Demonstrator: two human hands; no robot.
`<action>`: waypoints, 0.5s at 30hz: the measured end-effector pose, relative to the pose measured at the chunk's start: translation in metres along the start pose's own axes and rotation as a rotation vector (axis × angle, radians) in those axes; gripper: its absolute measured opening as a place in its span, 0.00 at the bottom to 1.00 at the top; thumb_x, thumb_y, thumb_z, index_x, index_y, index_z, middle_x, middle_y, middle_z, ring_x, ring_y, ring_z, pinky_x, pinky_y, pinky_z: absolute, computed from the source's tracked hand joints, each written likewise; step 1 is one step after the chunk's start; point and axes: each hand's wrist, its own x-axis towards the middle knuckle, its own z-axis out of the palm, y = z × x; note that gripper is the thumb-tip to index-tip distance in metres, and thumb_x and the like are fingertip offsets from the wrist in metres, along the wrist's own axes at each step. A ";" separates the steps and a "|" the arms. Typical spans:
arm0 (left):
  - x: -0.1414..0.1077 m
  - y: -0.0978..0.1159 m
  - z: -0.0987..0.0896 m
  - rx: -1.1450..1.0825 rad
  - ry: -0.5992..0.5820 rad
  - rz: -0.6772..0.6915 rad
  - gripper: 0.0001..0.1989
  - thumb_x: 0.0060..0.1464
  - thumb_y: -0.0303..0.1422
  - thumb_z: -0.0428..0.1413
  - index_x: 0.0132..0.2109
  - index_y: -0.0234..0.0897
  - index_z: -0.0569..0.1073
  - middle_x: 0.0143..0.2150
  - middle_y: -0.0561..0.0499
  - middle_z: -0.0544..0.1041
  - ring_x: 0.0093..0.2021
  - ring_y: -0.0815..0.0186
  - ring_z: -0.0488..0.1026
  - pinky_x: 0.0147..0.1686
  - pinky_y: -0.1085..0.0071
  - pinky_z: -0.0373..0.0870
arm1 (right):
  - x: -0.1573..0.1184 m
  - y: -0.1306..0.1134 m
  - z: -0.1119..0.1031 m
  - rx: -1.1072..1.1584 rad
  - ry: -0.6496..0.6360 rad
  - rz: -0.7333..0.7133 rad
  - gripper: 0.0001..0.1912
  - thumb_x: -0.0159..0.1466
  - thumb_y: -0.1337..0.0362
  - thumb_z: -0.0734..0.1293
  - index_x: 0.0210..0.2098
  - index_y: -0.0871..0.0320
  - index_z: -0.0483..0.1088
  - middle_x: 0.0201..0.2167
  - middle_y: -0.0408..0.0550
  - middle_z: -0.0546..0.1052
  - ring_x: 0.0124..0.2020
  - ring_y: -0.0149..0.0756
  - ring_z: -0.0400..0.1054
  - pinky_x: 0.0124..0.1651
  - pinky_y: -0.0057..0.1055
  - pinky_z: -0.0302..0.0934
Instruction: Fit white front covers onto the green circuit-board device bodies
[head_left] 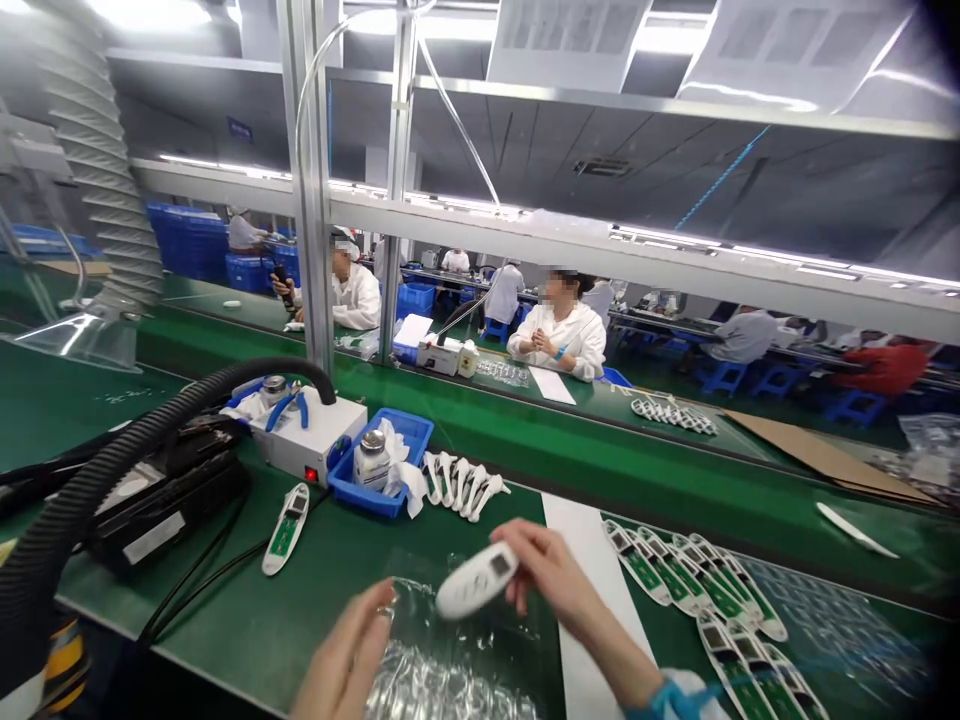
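Observation:
My right hand (551, 570) grips the upper end of a white oval handheld device (472, 582) with a small dark screen. The device is tilted and held above a clear plastic blister sheet (450, 685). To its left, my left hand (349, 645) holds nothing; its fingers are stretched out, apart from the device. A white paper strip (592, 590) runs under my right forearm. Farther right lie several white shells with green circuit boards (697, 580), in overlapping rows. One more open shell with a board (286, 530) lies alone at the left.
A blue tray (379, 505) holds a metal-capped bottle (371, 460) and tissue. Beside it are several white device parts (463, 487). A white box (307, 440) carries blue-handled pliers (289, 408). A black hose (150, 420) arches at left. Co-workers sit across the line.

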 end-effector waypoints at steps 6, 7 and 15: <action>0.069 -0.029 -0.050 0.223 0.147 0.127 0.26 0.54 0.54 0.48 0.51 0.41 0.70 0.54 0.44 0.74 0.54 0.52 0.70 0.52 0.62 0.69 | 0.117 0.021 -0.102 -0.078 0.525 -0.095 0.17 0.63 0.55 0.65 0.41 0.63 0.69 0.34 0.49 0.75 0.30 0.35 0.73 0.30 0.29 0.69; 0.074 -0.036 -0.055 0.256 0.155 0.134 0.26 0.54 0.53 0.48 0.51 0.40 0.71 0.54 0.44 0.74 0.54 0.52 0.70 0.51 0.63 0.69 | 0.126 0.026 -0.110 -0.100 0.554 -0.090 0.14 0.64 0.57 0.65 0.42 0.63 0.69 0.37 0.49 0.75 0.32 0.35 0.73 0.33 0.30 0.69; 0.075 -0.046 -0.063 0.211 0.109 0.014 0.23 0.54 0.52 0.50 0.49 0.43 0.71 0.55 0.45 0.73 0.55 0.53 0.70 0.42 0.69 0.75 | 0.102 0.062 -0.127 -0.320 0.530 -0.149 0.08 0.57 0.61 0.69 0.31 0.61 0.74 0.36 0.51 0.76 0.34 0.39 0.71 0.35 0.35 0.68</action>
